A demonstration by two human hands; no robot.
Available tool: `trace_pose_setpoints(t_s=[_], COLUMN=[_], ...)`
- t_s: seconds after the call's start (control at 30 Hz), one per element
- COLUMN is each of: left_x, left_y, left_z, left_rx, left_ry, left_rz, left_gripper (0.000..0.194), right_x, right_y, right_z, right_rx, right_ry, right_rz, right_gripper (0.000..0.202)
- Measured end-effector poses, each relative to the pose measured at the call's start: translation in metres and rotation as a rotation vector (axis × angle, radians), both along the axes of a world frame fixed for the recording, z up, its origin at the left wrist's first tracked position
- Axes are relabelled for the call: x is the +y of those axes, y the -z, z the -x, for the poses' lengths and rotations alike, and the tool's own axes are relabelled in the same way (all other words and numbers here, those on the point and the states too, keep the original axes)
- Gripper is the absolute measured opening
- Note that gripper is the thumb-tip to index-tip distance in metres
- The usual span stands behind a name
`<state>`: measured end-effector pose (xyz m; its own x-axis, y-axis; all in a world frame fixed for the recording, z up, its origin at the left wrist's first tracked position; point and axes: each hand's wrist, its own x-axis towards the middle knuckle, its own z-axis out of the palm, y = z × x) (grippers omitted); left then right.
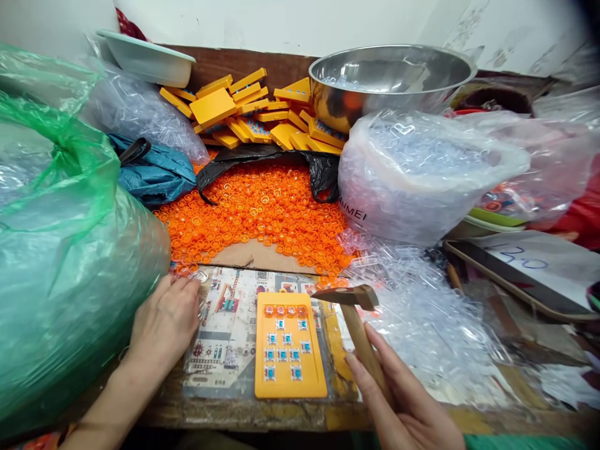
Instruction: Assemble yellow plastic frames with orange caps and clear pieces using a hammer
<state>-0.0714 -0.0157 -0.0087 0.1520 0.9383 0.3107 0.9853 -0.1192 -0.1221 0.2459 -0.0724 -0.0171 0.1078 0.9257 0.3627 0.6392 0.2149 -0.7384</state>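
Note:
An orange plastic board (304, 369) lies flat on the printed sheet in front of me. Four orange caps (280, 310) form its top row, and several switches with blue centres (282, 355) sit below them. My right hand (403, 394) grips the wooden handle of a small hammer (359, 328), whose metal head is just above the board's upper right side. To the left of the board, my left hand (166, 319) is closed, with its fingers curled beside some clear plastic bits (201, 276). Whatever those fingers hold is hidden.
Loose orange caps (262, 206) are heaped behind the board. More orange boards (213, 107) are stacked at the back, beside a steel bowl (394, 69). A green bag (70, 281) bulges at left. Clear plastic pieces (422, 312), a white bag (412, 187) and a phone (515, 278) lie at right.

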Motion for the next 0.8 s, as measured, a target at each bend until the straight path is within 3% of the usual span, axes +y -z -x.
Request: trace_pose_setpoints(t_s=[0.17,0.27,0.4,0.5,0.63,0.7,0.8], left_x=[-0.001,-0.001,0.003,0.007,0.003,-0.003,-0.011], left_y=[0.007,0.008,0.010,0.020,0.032,0.030,0.016], left_z=[0.007,0.000,-0.021,-0.030,-0.031,-0.036,-0.061], left_rx=[-0.147,-0.422,-0.777,-0.765,-0.737,-0.734,-0.810], left_ry=[0.079,0.159,0.224,0.284,0.301,0.301,0.380], left_rz=[0.045,0.023,0.180,0.216,0.145,0.111,0.096], left_gripper=[0.031,0.031,0.021,0.013,0.021,0.019,0.027], right_x=[-0.003,-0.004,-0.005,-0.008,-0.010,-0.011,-0.012], right_y=[0.003,0.005,0.006,0.006,0.009,0.010,0.012], right_z=[0.001,0.004,0.009,0.008,0.004,0.003,0.001], right_rx=[0.025,0.039,0.084,0.066,0.019,-0.002,-0.039], right_ry=[0.034,0.037,0.077,0.035,-0.029,-0.066,-0.093], right_rz=[-0.008,-0.008,-0.022,0.008,0.007,-0.001,-0.002], right_gripper=[0.048,0.048,0.042,0.045,0.051,0.053,0.053])
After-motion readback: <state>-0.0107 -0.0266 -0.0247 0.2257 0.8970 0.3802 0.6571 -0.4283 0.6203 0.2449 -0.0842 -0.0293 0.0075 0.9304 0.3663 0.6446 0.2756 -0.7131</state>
